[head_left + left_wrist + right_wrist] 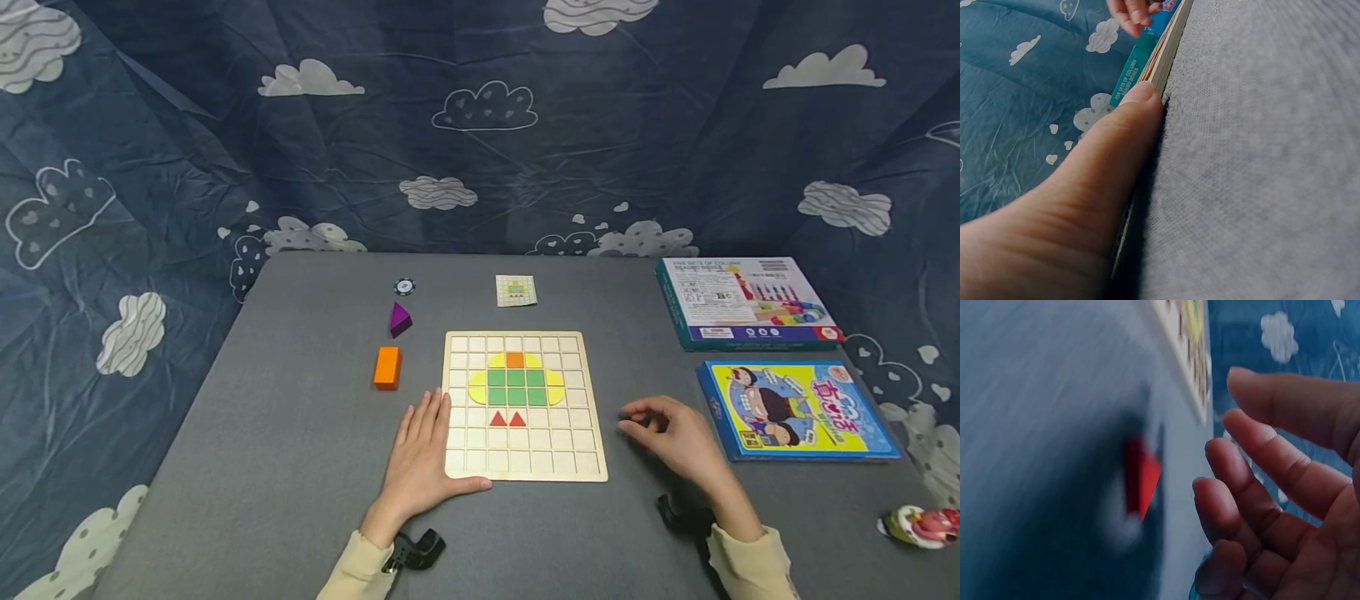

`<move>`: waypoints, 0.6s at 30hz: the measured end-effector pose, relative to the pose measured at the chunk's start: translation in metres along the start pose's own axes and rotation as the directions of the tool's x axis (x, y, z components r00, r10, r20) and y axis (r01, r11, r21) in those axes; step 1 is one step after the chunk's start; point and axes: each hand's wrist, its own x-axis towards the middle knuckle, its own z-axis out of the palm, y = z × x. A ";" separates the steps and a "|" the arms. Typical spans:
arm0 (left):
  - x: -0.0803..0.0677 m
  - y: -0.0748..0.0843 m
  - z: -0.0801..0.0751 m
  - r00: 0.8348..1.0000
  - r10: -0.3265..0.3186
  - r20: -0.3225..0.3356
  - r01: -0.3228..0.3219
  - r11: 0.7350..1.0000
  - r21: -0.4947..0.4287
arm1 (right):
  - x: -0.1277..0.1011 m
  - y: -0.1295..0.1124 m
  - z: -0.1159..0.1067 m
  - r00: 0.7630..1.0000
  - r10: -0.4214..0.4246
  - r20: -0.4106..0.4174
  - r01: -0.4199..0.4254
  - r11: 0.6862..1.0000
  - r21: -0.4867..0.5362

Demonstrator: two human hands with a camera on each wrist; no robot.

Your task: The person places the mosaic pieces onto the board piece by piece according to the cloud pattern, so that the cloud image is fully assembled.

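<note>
A square wooden grid board (pixel 525 467) lies on the table, with green, yellow and orange pieces in its upper part and two red triangles (pixel 507 419) below them. My left hand (pixel 420 454) is spread flat along the board's left side, its thumb (pixel 1141 94) against the near edge. To the right of the board hovers my right hand (pixel 675 437), fingers loosely bent and apart, nothing between them. A small red triangular piece (pixel 1140 478) is below those fingers in the right wrist view; the hand mostly hides it in the head view.
Left of the board stand an orange block (pixel 387 368), a purple prism (pixel 400 319) and a round chip (pixel 405 287). Behind it lies a pattern card (pixel 516 291). Two game boxes, one white-topped (pixel 750 292) and one blue (pixel 802 408), and a figurine (pixel 921 527) occupy the right side.
</note>
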 end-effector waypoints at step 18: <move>0.001 0.000 0.000 1.000 0.002 -0.005 -0.002 1.000 0.010 | -0.022 0.025 -0.009 0.997 0.071 0.034 -0.068 0.995 -0.078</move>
